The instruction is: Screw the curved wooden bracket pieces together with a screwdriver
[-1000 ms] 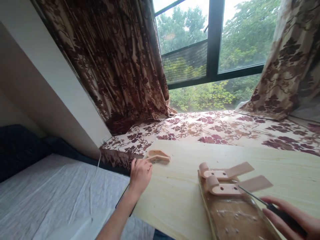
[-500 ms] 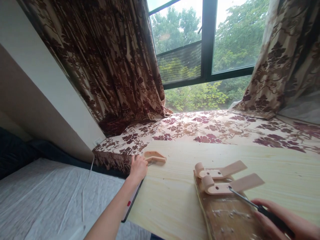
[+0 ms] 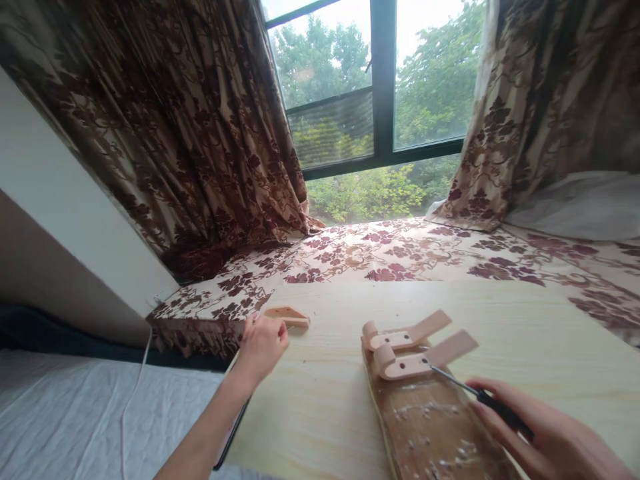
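Observation:
My right hand (image 3: 550,433) is wrapped round the black handle of a screwdriver (image 3: 503,411). Its shaft slants up-left, and the tip meets a dark hole in the nearer of two pale wooden hooks (image 3: 407,365). Beside that one lies the farther hook (image 3: 397,339); both have a rounded end and a flat arm. They rest on a worn brown board (image 3: 420,420) with rough white specks. My left hand (image 3: 263,341) is closed at the left table edge, close to a bent wooden piece (image 3: 295,320); whatever its fingers hold is hidden.
Everything stands on a pale wood-grain table (image 3: 320,393). A dark-edged flat object (image 3: 233,437) shows at its left side, under my forearm. Behind are a floral-covered ledge (image 3: 400,250), curtains (image 3: 215,147) and a window. A white cable (image 3: 131,390) hangs by the grey-white bedding (image 3: 65,407).
The view has swung right, so things sit farther left. My left hand has drawn slightly back from the bent wooden piece, fingers now curled. The screwdriver tip stays at the nearer hook.

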`<move>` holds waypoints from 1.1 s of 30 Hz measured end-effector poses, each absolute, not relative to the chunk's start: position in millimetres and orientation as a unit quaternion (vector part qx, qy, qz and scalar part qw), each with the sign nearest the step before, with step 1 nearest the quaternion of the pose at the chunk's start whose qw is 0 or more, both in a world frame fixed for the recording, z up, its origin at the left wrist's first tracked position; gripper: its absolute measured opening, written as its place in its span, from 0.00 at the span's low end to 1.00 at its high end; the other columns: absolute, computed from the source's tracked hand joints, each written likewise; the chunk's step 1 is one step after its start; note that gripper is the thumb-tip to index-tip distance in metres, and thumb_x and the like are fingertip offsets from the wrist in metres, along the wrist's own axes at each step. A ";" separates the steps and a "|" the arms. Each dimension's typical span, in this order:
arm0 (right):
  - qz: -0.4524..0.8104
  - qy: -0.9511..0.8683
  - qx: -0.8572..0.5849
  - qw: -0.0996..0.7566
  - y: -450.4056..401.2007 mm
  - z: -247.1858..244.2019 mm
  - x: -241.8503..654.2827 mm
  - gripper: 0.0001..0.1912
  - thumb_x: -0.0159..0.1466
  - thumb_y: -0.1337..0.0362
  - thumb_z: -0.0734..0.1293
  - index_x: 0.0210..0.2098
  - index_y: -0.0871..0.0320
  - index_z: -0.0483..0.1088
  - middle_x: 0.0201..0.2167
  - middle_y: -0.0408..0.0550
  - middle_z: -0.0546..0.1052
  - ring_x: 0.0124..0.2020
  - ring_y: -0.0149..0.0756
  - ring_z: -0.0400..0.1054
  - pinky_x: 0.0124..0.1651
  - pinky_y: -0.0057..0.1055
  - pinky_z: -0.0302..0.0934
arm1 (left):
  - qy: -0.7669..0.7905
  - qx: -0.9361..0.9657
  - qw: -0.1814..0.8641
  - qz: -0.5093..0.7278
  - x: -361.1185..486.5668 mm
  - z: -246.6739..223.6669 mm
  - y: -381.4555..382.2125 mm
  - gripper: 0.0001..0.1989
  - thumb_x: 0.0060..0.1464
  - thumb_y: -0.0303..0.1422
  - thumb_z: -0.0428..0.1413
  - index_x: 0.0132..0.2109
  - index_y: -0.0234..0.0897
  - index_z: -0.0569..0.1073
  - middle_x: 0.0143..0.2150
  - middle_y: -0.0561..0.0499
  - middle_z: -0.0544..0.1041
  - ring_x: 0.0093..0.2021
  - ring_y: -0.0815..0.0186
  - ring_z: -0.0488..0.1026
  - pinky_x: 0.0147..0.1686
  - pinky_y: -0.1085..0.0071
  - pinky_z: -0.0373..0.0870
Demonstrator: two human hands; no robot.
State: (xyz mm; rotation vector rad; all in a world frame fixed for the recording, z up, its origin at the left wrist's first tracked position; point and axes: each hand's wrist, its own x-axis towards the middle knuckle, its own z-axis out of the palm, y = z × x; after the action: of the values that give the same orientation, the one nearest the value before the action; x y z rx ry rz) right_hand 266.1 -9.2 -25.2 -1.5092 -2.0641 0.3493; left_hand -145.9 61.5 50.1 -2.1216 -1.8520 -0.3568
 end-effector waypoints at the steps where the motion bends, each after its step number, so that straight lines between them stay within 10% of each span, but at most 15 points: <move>1: 0.130 -0.768 -0.564 0.275 -9.9 -18.3 261.9 0.16 0.64 0.51 0.59 0.46 0.49 0.70 0.36 0.42 0.81 0.32 0.35 0.76 0.29 0.23 0.68 | -0.623 -0.754 0.140 -0.155 -133.3 59.1 58.4 0.12 0.58 0.40 0.54 0.43 0.36 0.71 0.42 0.50 0.73 0.41 0.66 0.71 0.46 0.59 0.69; 15: 0.123 -0.736 -0.574 0.338 -21.5 2.9 238.4 0.12 0.65 0.61 0.57 0.44 0.51 0.68 0.33 0.43 0.79 0.31 0.35 0.74 0.33 0.28 0.65 | -0.407 -0.888 -0.023 -0.213 8.6 106.5 49.7 0.08 0.47 0.21 0.54 0.28 0.40 0.67 0.28 0.58 0.70 0.35 0.73 0.69 0.61 0.58 0.52; 33: 0.155 -0.745 -0.548 0.348 -19.5 6.5 237.1 0.13 0.64 0.64 0.58 0.43 0.54 0.70 0.36 0.48 0.79 0.32 0.36 0.73 0.35 0.30 0.66 | -0.351 -0.930 0.080 -0.073 25.4 78.6 57.0 0.09 0.52 0.23 0.51 0.27 0.39 0.70 0.27 0.53 0.70 0.43 0.62 0.65 0.63 0.50 0.38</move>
State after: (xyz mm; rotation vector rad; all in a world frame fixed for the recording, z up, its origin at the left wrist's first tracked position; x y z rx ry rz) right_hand 237.1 -19.5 6.5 -1.4202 -1.9321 0.4009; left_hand 25.4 57.0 78.6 -2.7810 -1.0502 -0.2198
